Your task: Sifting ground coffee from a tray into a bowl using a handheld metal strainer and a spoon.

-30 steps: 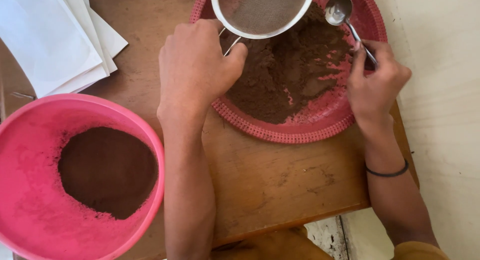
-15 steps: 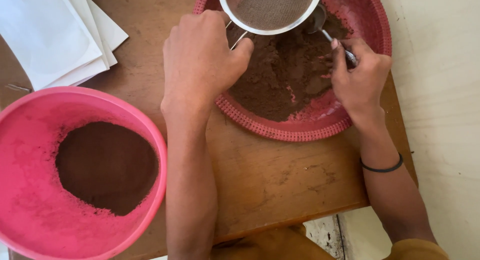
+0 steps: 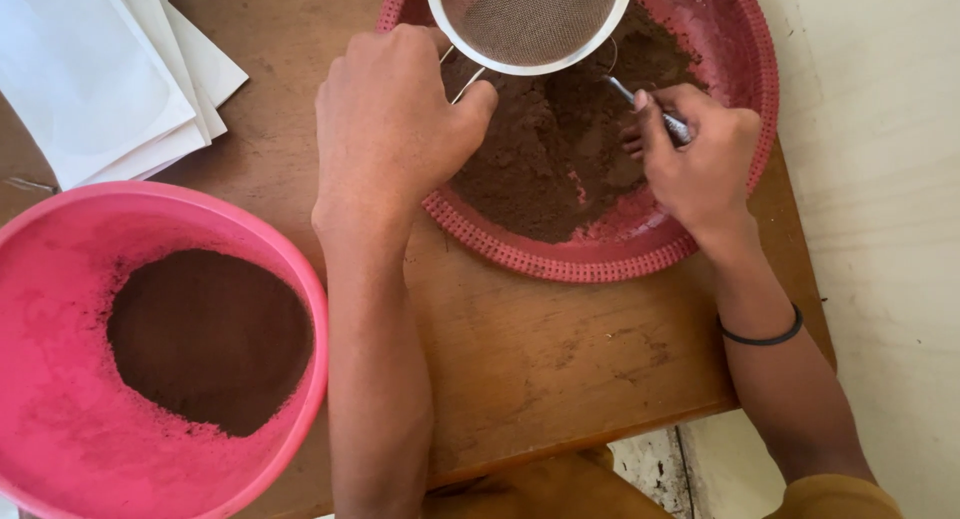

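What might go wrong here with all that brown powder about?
The sieve held by the left hand hangs near the red tray's far side; powder may fall outside. The right hand digs a spoon in the shallow tray, so powder may spill onto the table.

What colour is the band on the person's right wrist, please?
Black: a thin band around the right wrist, seen in the head view.

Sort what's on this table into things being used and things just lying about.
In use: left hand gripping the sieve; right hand holding the spoon; red tray of brown powder.

Lying about: pink bowl, white paper sheets.
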